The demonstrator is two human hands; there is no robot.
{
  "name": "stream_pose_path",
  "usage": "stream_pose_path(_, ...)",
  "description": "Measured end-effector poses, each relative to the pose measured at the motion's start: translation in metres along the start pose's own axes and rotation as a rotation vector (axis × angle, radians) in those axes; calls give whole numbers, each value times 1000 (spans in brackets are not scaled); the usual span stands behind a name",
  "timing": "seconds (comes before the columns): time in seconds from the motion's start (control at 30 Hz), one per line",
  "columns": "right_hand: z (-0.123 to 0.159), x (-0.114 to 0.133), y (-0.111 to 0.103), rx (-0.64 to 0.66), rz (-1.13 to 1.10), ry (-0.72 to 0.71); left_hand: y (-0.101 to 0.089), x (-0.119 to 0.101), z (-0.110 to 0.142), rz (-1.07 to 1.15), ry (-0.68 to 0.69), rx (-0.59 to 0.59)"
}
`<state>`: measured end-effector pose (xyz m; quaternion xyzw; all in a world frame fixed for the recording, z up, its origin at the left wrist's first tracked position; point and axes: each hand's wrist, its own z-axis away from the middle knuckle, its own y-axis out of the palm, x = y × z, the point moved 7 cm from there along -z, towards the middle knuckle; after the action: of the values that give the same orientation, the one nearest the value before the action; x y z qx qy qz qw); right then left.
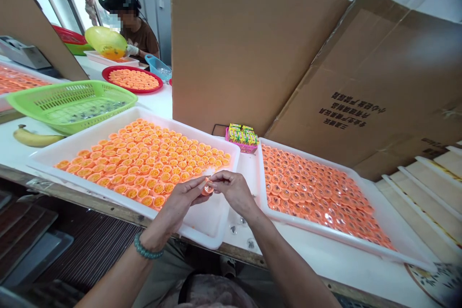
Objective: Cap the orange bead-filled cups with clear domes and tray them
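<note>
My left hand (182, 202), a beaded bracelet on its wrist, pinches a small orange round piece (207, 188) with a shiny face. On the other side of that piece, the fingertips of my right hand (234, 191) are closed at its edge. Both hands are above the right end of a white tray (212, 231), which holds rows of orange cups with yellow centres (144, 163). To the right, a second white tray (269, 209) is filled with orange round pieces with dark centres (310, 192). Small clear pieces (250, 243) lie on the table between the trays.
A green basket (46, 98) with clear pieces and a banana (36, 137) sit at left. Behind are a red round tray (159, 87) and a person (144, 33) with a yellow bowl (104, 41). Cardboard (249, 48) stands behind a pink basket (245, 147) of small yellow-green packets.
</note>
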<state>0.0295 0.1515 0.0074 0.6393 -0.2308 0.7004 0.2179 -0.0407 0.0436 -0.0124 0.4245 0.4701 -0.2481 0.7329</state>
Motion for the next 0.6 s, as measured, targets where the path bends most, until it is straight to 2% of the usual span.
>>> stream_pose_path(0.13,3,3,6,0,3,-21,-2,1,0,-58,27,-31)
stream_pose_path(0.3,5,-6,6,16,-17,-29,-4,-2,2,-68,51,-73)
stream_pose_path(0.43,11,-1,1,23,188,-93,-1,-9,4,-104,84,-24)
stream_pose_path(0.53,21,3,1,31,293,-117,4,-8,6,-181,35,1)
stream_pose_path(0.6,29,1,-3,0,261,-89,8,-5,6,-214,-16,10)
